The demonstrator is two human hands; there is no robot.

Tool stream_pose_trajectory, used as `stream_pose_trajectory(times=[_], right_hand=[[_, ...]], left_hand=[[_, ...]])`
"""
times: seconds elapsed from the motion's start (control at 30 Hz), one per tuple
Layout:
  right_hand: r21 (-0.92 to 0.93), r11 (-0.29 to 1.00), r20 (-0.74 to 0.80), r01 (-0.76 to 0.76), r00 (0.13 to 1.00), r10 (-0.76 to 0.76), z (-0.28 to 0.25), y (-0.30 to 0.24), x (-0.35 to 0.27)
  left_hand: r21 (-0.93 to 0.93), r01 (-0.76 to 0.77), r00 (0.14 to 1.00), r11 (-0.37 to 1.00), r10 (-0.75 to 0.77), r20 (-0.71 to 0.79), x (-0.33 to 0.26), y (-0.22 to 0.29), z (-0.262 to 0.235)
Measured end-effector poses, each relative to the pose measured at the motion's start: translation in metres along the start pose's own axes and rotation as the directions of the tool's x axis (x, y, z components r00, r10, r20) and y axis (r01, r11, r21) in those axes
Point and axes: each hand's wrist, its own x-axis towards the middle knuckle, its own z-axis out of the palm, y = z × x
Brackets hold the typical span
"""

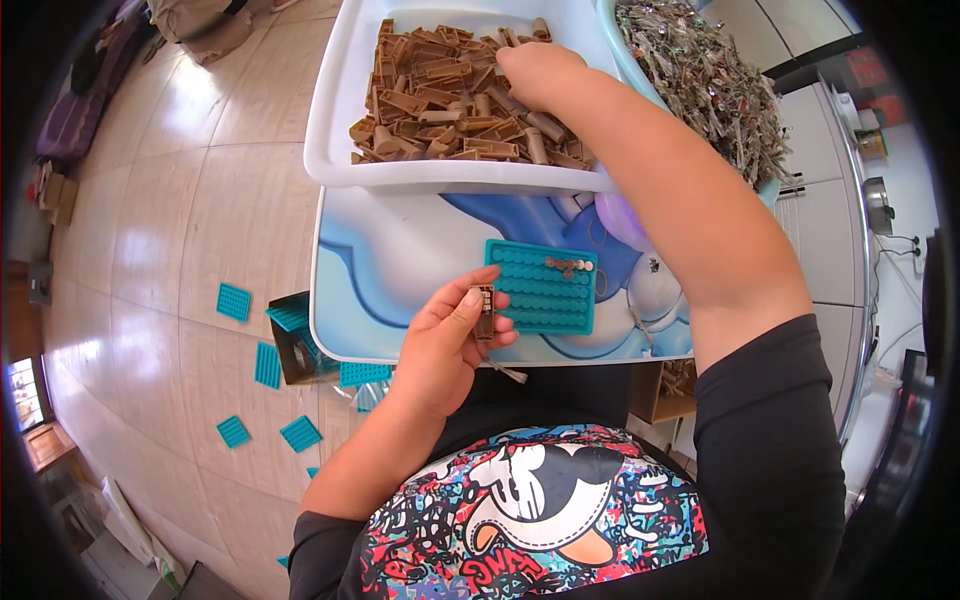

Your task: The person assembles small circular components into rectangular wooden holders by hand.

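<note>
Arm R (700, 190): fwd over tub (450, 176) | L (395, 435): bent (fingers (503, 338) hold brn pc (485, 324))

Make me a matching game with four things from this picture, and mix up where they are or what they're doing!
1. Left hand
2. Right hand
3. Teal tray beside the left hand
4. Greyish shredded pile

A. In the pale turquoise tub
B. Holding a brown piece
C. On the blue-and-white table
D. At the brown pieces in the white bin

Right pairs: 1-B, 2-D, 3-C, 4-A
</note>
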Motion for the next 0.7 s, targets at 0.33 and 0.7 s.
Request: stream_pose_trajectory(times=[0.33,0.7], right_hand=[[0.120,0.984,-0.239,0.132,0.966,-0.100,-0.012,0.010,-0.006],[0.615,0.565,-0.669,0.550,0.744,0.004,0.002,-0.043,-0.195]], left_hand=[[-0.204,0.092,0.994,0.975,-0.077,0.079,0.004,0.007,-0.005],[-0.257,0.081,0.990,0.963,-0.047,0.136,0.000,-0.006,-0.008]])
